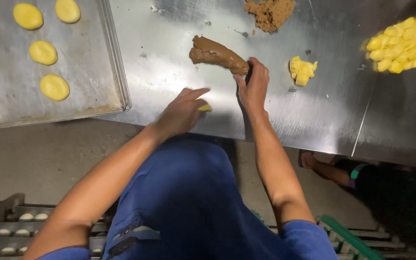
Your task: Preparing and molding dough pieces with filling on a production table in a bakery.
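Observation:
A brown log of filling (215,54) lies on the steel table (169,58). My right hand (253,86) pinches the log's near end with its fingertips. My left hand (183,111) rests beside it on the table's front edge, fingers curled on a small yellow dough piece (205,108) that mostly hides under them. A small lump of yellow dough (302,71) lies just right of my right hand.
A metal baking tray (116,72) at left holds several flattened yellow dough discs (54,87). A pile of yellow dough pieces (405,43) sits at far right, a crumbly brown heap (269,13) at the back. Racks stand on the floor below; another person's foot (314,163) shows under the table.

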